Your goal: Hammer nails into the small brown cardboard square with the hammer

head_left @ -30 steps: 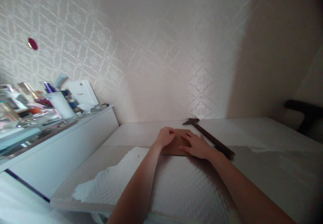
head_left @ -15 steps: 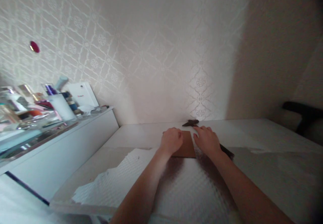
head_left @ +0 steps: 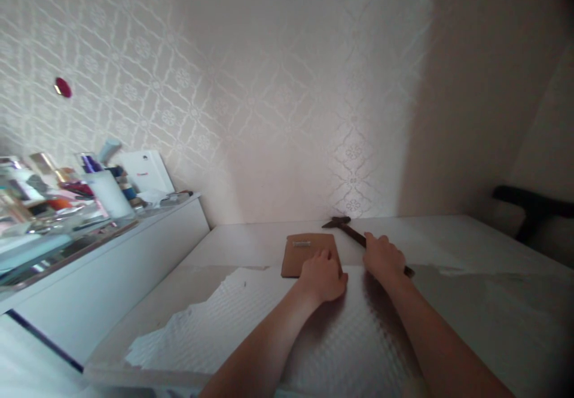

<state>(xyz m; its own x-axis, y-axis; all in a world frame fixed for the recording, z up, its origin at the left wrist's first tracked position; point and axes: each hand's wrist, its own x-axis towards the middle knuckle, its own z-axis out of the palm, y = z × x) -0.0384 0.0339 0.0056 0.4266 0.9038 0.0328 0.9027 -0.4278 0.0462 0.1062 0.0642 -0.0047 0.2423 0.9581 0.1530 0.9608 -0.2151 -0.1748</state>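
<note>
A brown, flat, squarish board [head_left: 290,260] with a small silvery strip near its top edge lies on the table. My left hand [head_left: 323,275] is over its lower right corner, fingers on top and thumb by the right edge; the underside of this grip is hidden. To the right, my right hand [head_left: 384,259] is closed round the dark handle of a hammer [head_left: 354,235]. The hammer's head lies at the back of the table near the wall, and the handle's end shows past my hand.
A white quilted sheet [head_left: 215,311] with a ragged left edge covers part of the white table [head_left: 251,239]. At left, a white cabinet [head_left: 147,248] carries several bottles and a white box [head_left: 146,171]. A black armrest [head_left: 529,198] is at the right; a patterned wall stands behind.
My left hand has shifted from the board's left side to its lower right corner, uncovering the silvery strip. My right hand has moved rightward and closed on the hammer's handle.
</note>
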